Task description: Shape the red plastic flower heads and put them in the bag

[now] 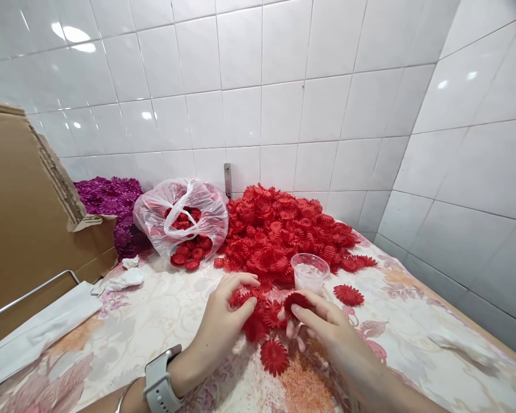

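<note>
Between thumb and fingers, my right hand [320,321] pinches a dark red fabric flower [296,302]. My left hand [226,315] is at a small cluster of red flowers [255,326], its thumb and fingers apart and curved over them; whether it touches one I cannot tell. One loose red flower [274,357] lies flat in front of the hands. Just behind my right hand stands a clear plastic cup [310,274] with whitish contents. Another single flower [348,295] lies right of the cup.
A large pile of red flowers [279,229] rises against the tiled wall. Left of it sit a clear plastic bag [155,209] of red flowers and a purple flower heap [107,201]. A cardboard box [26,189] stands at the left edge. Crumpled tissue [124,280] lies on the floral tablecloth [124,338].
</note>
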A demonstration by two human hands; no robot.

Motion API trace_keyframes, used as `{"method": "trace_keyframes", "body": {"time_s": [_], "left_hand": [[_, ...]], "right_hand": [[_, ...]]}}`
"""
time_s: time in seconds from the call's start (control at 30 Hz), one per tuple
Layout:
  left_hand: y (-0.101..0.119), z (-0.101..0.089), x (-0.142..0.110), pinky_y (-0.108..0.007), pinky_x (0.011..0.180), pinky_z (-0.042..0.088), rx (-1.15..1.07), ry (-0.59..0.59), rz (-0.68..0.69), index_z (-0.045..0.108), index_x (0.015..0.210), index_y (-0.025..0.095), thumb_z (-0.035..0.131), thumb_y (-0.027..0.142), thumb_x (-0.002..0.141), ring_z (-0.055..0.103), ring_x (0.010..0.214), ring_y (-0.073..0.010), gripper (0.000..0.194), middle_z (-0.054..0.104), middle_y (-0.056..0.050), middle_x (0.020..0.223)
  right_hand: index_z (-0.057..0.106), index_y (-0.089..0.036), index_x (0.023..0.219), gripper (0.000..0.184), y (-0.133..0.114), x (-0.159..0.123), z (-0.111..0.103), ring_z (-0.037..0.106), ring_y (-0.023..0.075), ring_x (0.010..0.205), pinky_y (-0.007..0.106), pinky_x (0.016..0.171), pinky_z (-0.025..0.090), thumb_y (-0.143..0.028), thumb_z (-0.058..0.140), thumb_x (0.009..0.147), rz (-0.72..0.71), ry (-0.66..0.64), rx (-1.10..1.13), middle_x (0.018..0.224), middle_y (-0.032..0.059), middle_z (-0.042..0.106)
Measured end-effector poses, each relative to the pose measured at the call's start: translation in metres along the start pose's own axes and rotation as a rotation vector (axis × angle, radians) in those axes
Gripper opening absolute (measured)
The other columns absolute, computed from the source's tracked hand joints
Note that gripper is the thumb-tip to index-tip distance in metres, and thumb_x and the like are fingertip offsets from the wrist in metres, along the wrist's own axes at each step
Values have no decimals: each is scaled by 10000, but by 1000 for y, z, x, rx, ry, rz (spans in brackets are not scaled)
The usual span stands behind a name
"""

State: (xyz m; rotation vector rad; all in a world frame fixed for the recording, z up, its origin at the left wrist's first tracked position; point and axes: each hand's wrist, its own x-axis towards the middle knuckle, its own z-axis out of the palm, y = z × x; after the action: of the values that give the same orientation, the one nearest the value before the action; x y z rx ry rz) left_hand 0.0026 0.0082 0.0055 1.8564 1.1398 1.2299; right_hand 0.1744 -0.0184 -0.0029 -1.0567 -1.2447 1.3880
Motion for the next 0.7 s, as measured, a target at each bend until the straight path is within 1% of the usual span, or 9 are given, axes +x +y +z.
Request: {"method": "trace_keyframes", "body": {"time_s": [0.13, 0.2, 0.27, 0.33, 0.4, 0.53, 0.6, 0.7], "left_hand": [[5, 1, -6, -304, 913, 351, 102, -79, 102, 596, 875, 221, 522, 124, 776, 520, 1022, -184, 157, 612, -20, 1047], [7, 2, -9, -289, 909, 357, 127, -114, 140, 593, 884, 224, 519, 138, 797, 517, 1027, -177, 143, 598, -22, 1066], [10, 4, -12, -268, 890, 373, 132, -161, 171, 587, 892, 219, 523, 146, 805, 525, 1008, -167, 130, 589, -25, 1060], [14, 5, -14, -245, 862, 390, 131, -220, 183, 581, 870, 209, 531, 140, 802, 540, 969, -155, 109, 590, -23, 1036], [16, 6, -16, -225, 812, 408, 145, -277, 163, 577, 825, 198, 536, 124, 796, 561, 894, -140, 89, 609, -12, 957], [15, 7, -17, -202, 706, 424, 192, -360, 106, 571, 790, 191, 518, 99, 797, 575, 752, -118, 106, 626, 16, 792], [11, 7, -16, -202, 694, 424, 226, -376, 126, 566, 795, 186, 506, 87, 797, 569, 743, -119, 115, 620, 10, 797], [5, 9, -16, -198, 649, 424, 312, -396, 197, 558, 799, 172, 479, 69, 801, 552, 706, -117, 130, 592, -10, 805]], "right_hand": [[565, -168, 874, 180, 1, 0, 1, 523, 119, 514, 216, 478, 408, -324, 526, 793, -19, 2, -63, 551, -33, 578], [556, -169, 865, 182, 2, 0, 1, 506, 105, 475, 211, 463, 393, -335, 519, 799, 9, 0, -97, 540, -37, 577], [542, -173, 816, 175, 3, 0, 2, 492, 91, 442, 202, 444, 373, -343, 503, 805, 38, -37, -119, 521, -45, 562], [523, -175, 760, 171, 3, -1, 2, 476, 80, 423, 191, 431, 360, -338, 494, 804, 45, -76, -148, 490, -57, 534], [506, -174, 709, 168, 4, -2, 3, 467, 75, 419, 178, 408, 339, -318, 493, 795, 39, -97, -190, 469, -64, 507], [486, -171, 655, 153, 6, -4, 5, 484, 70, 429, 163, 363, 286, -256, 477, 781, 41, -106, -261, 527, -43, 538], [485, -170, 660, 148, 8, -4, 5, 494, 70, 433, 163, 366, 291, -248, 472, 784, 32, -106, -272, 538, -40, 546], [479, -170, 655, 172, 9, -4, 5, 503, 71, 427, 167, 383, 321, -271, 473, 795, 26, -114, -256, 524, -43, 542]]}}
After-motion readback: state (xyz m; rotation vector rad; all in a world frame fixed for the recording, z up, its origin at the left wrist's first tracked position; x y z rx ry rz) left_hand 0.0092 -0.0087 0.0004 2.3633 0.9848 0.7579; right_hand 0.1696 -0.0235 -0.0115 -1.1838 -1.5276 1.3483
